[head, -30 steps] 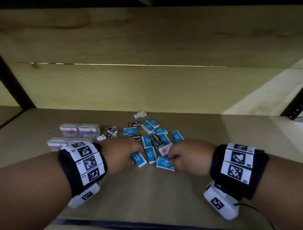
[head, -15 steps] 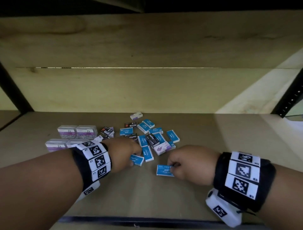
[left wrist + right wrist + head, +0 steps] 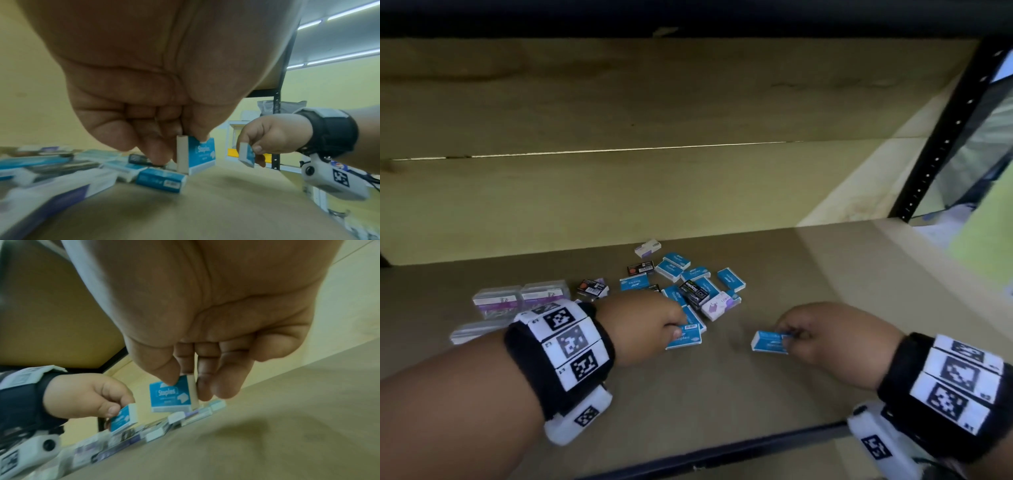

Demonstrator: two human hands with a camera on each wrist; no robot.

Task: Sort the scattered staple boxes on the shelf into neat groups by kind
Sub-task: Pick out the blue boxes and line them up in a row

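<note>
A scatter of blue staple boxes (image 3: 697, 274) lies mid-shelf, mixed with black boxes (image 3: 693, 292) and white-and-purple boxes (image 3: 719, 305). My left hand (image 3: 676, 330) pinches one blue staple box (image 3: 686, 339) at the near edge of the pile; the left wrist view shows this box (image 3: 200, 155) held on edge between thumb and fingers. My right hand (image 3: 791, 337) pinches a second blue box (image 3: 768, 342), apart from the pile to its right and lifted off the board; in the right wrist view that box (image 3: 170, 395) hangs from thumb and fingertips.
Clear plastic cases with purple labels (image 3: 520, 298) stand grouped at the left, partly behind my left wrist. A black perforated upright (image 3: 941, 137) bounds the shelf at the right. The wooden back wall (image 3: 619, 192) stands behind the pile, the dark front edge (image 3: 722, 452) nearest me.
My right hand has carried its blue box rightward, away from the pile. My left hand keeps its pinch on a blue box at the pile's near edge. The view has swung right.
</note>
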